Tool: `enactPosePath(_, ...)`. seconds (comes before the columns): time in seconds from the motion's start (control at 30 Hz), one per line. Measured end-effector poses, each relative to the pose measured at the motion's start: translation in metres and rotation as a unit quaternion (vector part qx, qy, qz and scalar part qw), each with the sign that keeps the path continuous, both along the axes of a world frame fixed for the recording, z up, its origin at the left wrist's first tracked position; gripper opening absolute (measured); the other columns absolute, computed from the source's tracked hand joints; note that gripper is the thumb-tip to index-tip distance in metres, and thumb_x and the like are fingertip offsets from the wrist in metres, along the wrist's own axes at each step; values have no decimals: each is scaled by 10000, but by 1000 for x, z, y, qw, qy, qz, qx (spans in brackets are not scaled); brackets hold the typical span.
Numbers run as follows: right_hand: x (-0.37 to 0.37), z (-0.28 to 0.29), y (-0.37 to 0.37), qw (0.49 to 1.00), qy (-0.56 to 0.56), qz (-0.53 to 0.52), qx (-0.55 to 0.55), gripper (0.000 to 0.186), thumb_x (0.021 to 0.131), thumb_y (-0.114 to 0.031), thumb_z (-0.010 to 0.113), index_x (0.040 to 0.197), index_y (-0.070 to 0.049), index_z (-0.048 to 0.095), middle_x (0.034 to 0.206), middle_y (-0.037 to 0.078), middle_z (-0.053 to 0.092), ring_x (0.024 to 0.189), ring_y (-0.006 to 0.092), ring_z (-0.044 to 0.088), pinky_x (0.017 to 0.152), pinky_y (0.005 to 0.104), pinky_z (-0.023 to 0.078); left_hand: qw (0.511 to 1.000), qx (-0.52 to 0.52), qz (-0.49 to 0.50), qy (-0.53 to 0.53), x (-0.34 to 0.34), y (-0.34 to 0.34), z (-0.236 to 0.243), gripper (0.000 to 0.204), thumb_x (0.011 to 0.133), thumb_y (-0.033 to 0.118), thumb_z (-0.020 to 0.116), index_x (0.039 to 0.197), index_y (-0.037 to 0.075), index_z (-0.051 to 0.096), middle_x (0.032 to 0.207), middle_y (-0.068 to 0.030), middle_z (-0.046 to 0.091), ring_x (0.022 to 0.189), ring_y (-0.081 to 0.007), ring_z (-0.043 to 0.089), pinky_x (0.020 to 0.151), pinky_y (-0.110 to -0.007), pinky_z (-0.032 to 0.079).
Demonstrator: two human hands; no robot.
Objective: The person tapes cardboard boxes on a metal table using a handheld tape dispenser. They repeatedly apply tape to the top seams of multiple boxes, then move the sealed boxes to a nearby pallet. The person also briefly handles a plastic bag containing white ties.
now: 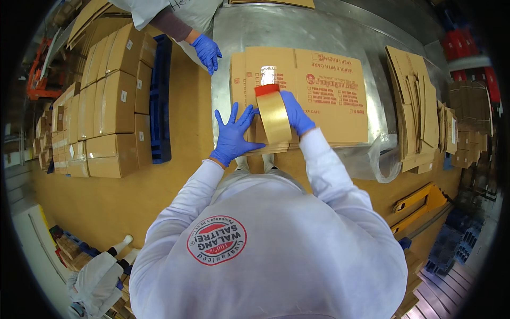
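A stack of flat, printed brown cardboard boxes [334, 125] lies on the metal table in front of me. My right hand [296, 112], in a blue glove, grips a tape dispenser [275, 119] with a wide roll of tan tape and a red front end. Beyond that red end, a shiny strip of tape [269, 74] lies on the cardboard. My left hand [232, 135], also gloved in blue, is open with its fingers spread at the left near corner of the stack. Its fingertips come close to the roll. The right fingers are partly hidden behind the dispenser.
A co-worker's blue-gloved hand [206, 51] hangs at the table's [297, 26] left edge. Stacked cartons [114, 117] and a blue pallet [160, 101] stand left. Folded cardboard [414, 106], clear plastic [380, 159] and a yellow pallet jack [422, 202] are right. Another person [98, 282] is lower left.
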State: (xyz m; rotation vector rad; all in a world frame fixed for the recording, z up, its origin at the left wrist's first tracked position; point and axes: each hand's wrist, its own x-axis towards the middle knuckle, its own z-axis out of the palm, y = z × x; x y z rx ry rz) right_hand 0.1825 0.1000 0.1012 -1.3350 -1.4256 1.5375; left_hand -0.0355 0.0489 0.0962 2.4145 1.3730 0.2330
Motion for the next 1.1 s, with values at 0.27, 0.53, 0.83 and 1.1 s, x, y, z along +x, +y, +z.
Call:
enactPosePath(0.27, -8, -39, 28, 977, 23, 211, 13, 240, 840, -224, 713, 999, -44, 709, 924, 73, 726, 801, 144, 662, 704, 325, 530, 998, 33, -17, 41, 1, 2, -13, 1081, 663, 767, 664, 1526, 209, 330, 1556, -48, 365, 1479, -394, 174, 1059, -759, -96)
enactPosePath(0.53, 42, 35, -17, 968, 38, -192, 160, 99, 868, -142, 696, 925, -63, 712, 846, 50, 709, 775, 173, 669, 741, 341, 545, 997, 66, 32, -38, 20, 106, -16, 951, 725, 668, 691, 1452, 107, 444, 1535, -100, 396, 1476, -362, 208, 1091, -726, -57)
enactPosePath(0.83, -25, 12, 48, 943, 91, -186, 261, 412, 710, -56, 837, 1090, -29, 683, 1089, 85, 670, 1026, 195, 638, 914, 323, 521, 906, -101, 263, -314, 8, 123, -78, 448, 1012, 423, 466, 1458, 386, 439, 1626, -166, 145, 1474, -463, 120, 1086, -727, -4)
enactPosePath(1.1, -30, -26, 74, 966, 79, -170, 179, 391, 676, -94, 865, 1024, -47, 693, 982, 118, 675, 893, 226, 677, 825, 335, 549, 837, -114, 229, -484, 19, 122, -75, 425, 1022, 174, 479, 1444, 216, 491, 1567, -217, 290, 1486, -329, 202, 1200, -345, 119)
